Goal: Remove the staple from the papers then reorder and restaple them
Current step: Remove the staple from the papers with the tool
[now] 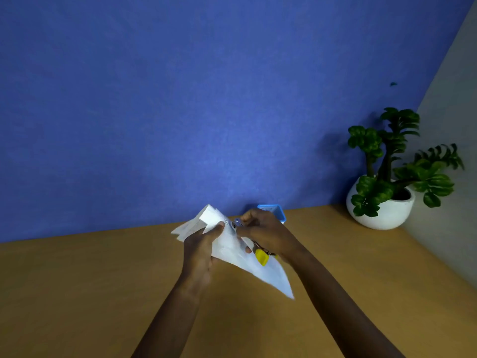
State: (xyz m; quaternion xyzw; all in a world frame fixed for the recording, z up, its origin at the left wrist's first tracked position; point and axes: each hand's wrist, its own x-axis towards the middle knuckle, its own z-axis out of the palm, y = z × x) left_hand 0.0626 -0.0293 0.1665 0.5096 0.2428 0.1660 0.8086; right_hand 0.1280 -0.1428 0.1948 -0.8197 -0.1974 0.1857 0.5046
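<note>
Two hands meet above the table, and we see the papers held up between them. The left hand has its fingers curled round the sheets, thumb near the top corner. The right hand grips a yellow-ended metal tool against that corner and half hides a blue basket behind it. A potted plant stands well apart, at the right.

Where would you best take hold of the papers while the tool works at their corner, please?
Pinch the papers close beside the worked corner, coming from the left as the left hand does: the right hand and its yellow-handled tool fill the right side, and the long free end would flop.
</note>
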